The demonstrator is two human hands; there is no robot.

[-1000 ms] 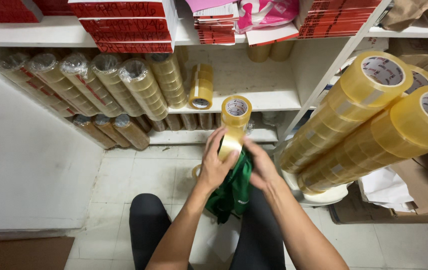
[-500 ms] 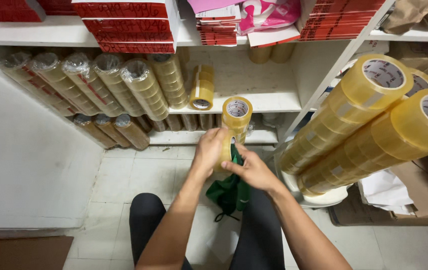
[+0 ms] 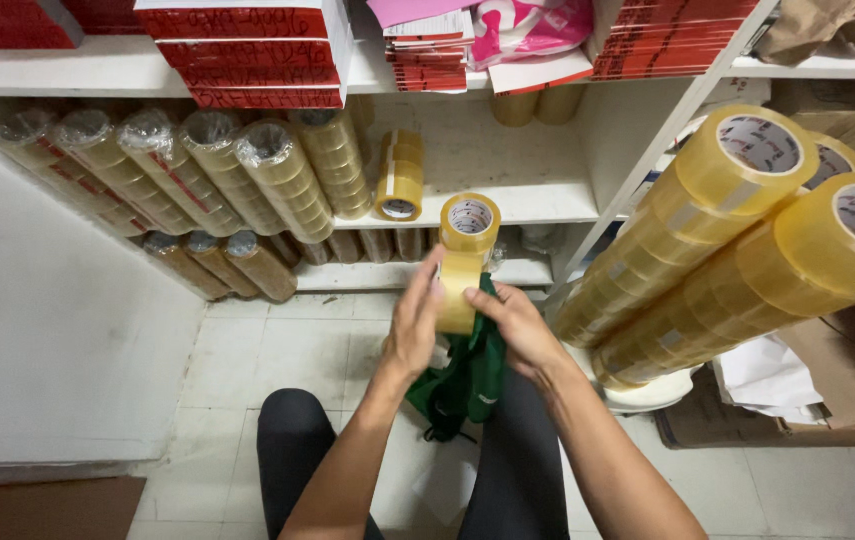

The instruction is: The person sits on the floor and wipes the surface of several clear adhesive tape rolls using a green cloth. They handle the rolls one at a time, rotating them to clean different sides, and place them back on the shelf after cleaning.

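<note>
Both hands stay on the short stack of tan packing-tape rolls (image 3: 464,262) at 12 o'clock from the lap. The left hand (image 3: 415,325) wraps its side; the right hand (image 3: 509,322), earlier on the side, now pinches the base. The green cloth (image 3: 467,375) hangs beneath at 6 o'clock; grip looks adjusted, stack still unshelved.

We note red flat boxes (image 3: 247,50) stacked along the top shelf (image 3: 97,75); shrink-wrapped tape sleeves (image 3: 197,170) lean below; a pink packet (image 3: 532,25) lies beside them.
</note>
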